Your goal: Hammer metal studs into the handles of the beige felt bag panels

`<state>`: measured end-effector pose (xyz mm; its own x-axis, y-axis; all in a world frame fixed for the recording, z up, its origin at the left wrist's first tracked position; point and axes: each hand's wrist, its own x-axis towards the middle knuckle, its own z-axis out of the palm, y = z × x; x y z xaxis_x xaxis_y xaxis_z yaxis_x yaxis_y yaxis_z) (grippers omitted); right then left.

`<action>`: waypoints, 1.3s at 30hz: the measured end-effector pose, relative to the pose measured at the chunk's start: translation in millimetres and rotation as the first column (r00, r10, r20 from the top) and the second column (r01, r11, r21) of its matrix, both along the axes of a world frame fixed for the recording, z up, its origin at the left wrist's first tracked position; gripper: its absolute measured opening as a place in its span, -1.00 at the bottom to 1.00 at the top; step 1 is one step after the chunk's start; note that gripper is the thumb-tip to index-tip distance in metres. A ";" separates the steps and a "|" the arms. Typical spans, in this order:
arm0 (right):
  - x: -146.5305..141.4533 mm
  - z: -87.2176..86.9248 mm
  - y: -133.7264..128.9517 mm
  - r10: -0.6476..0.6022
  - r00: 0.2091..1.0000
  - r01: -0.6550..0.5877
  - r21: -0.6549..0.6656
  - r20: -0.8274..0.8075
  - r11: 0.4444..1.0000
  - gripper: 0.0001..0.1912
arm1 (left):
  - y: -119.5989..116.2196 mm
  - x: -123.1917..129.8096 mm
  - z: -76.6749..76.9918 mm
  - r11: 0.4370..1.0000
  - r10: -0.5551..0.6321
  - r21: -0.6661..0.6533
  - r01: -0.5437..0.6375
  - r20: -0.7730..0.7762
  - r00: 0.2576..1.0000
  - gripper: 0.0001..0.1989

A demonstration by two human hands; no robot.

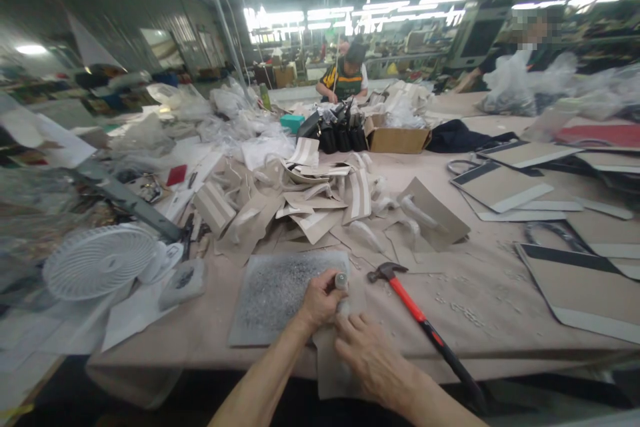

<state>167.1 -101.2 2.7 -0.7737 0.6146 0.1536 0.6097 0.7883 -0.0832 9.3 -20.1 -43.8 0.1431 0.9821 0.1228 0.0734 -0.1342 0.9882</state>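
Observation:
My left hand (323, 298) is closed round a short metal punch tool (341, 280), held upright near the right edge of a speckled grey board (280, 293). Just below and to the right, my right hand (367, 353) presses on a beige panel (333, 370) that hangs partly over the table's front edge. Its fingers are bent, and what lies beneath them is hidden. To the right of both hands lies a claw hammer (413, 307) with a red and black handle, its head pointing away from me.
Beige pieces with wrapped handles (320, 203) are heaped behind the board. A white fan (103, 260) lies left. Flat panels (585, 287) are stacked right. Farther back are a cardboard box (397, 139) and a seated person (345, 77); another person stands back right.

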 end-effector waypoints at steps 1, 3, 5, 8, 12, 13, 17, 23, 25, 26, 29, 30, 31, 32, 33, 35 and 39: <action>-8.2 0.2 -1.8 -0.006 1.000 0.006 0.006 0.019 1.000 -0.83 | 2.3 0.5 3.5 0.997 0.053 -0.054 -0.049 0.075 0.996 -0.76; -18.0 2.2 -2.2 -0.089 0.996 0.087 0.067 0.027 0.994 -0.80 | 6.9 -2.7 17.3 0.974 0.198 -0.155 -0.167 0.210 0.957 -0.72; -20.5 8.8 0.6 -0.243 0.970 0.239 0.125 0.018 0.963 -0.74 | 10.1 -12.9 39.4 0.944 0.320 -0.175 -0.279 0.290 0.902 -0.71; -17.3 24.6 6.3 -0.475 0.880 0.471 0.100 0.020 0.877 -0.78 | 10.8 -35.3 76.2 0.915 0.391 -0.040 -0.402 0.340 0.855 -0.71; -17.4 29.7 5.1 -0.589 0.808 0.582 -0.140 -0.015 0.801 -0.63 | 5.5 -46.3 92.5 0.942 0.309 0.025 -0.336 0.334 0.890 -0.63; -19.5 26.1 2.6 -0.605 0.796 0.589 -0.210 -0.015 0.780 -0.57 | 3.8 -43.2 88.1 0.957 0.277 -0.007 -0.291 0.324 0.904 -0.61; -32.3 3.8 -11.1 -0.651 0.758 0.618 -0.348 0.028 0.705 -0.63 | -0.4 -20.5 54.2 0.980 0.190 -0.098 -0.171 0.246 0.950 -0.64; -37.6 -8.8 -21.9 -0.661 0.747 0.598 -0.357 -0.076 0.717 -0.52 | 0.4 -3.8 19.8 0.996 0.053 -0.078 -0.042 0.148 0.988 -0.78; -28.5 -6.9 -18.1 -0.672 0.727 0.588 -0.377 -0.142 0.716 -0.51 | -0.1 -4.7 14.7 0.993 0.058 -0.110 -0.041 0.160 0.985 -0.76; -21.0 -5.6 -14.7 -0.685 0.707 0.594 -0.379 -0.177 0.710 -0.51 | -0.6 -5.7 12.8 0.991 0.061 -0.130 -0.039 0.171 0.983 -0.74; 13.0 -3.1 -0.8 -0.737 0.640 0.689 -0.264 -0.218 0.675 -0.56 | -2.4 -8.5 9.5 0.986 0.047 -0.164 -0.017 0.184 0.982 -0.70; 26.8 -3.2 3.7 -0.761 0.623 0.737 -0.188 -0.183 0.649 -0.59 | -2.9 -9.0 8.9 0.986 0.040 -0.165 -0.010 0.179 0.983 -0.71; 40.8 -4.2 7.5 -0.786 0.606 0.779 -0.111 -0.121 0.617 -0.62 | -3.1 -9.2 8.4 0.987 0.034 -0.163 -0.006 0.172 0.985 -0.72; 54.3 -5.8 10.3 -0.809 0.586 0.808 -0.050 -0.039 0.588 -0.65 | -3.3 -9.2 7.9 0.988 0.032 -0.157 -0.005 0.164 0.986 -0.73; 66.5 -8.0 12.0 -0.826 0.562 0.827 -0.011 0.050 0.562 -0.68 | -3.3 -9.0 7.4 0.989 0.030 -0.151 -0.006 0.156 0.987 -0.75; 85.6 -13.4 12.4 -0.835 0.517 0.851 -0.008 0.189 0.525 -0.75 | -3.0 -8.3 6.5 0.990 0.027 -0.139 -0.007 0.142 0.989 -0.76; 99.1 -18.9 10.2 -0.875 0.466 0.851 -0.339 0.133 0.402 -0.85 | -3.6 -7.3 6.5 0.996 0.007 -0.090 0.000 0.077 0.997 -0.80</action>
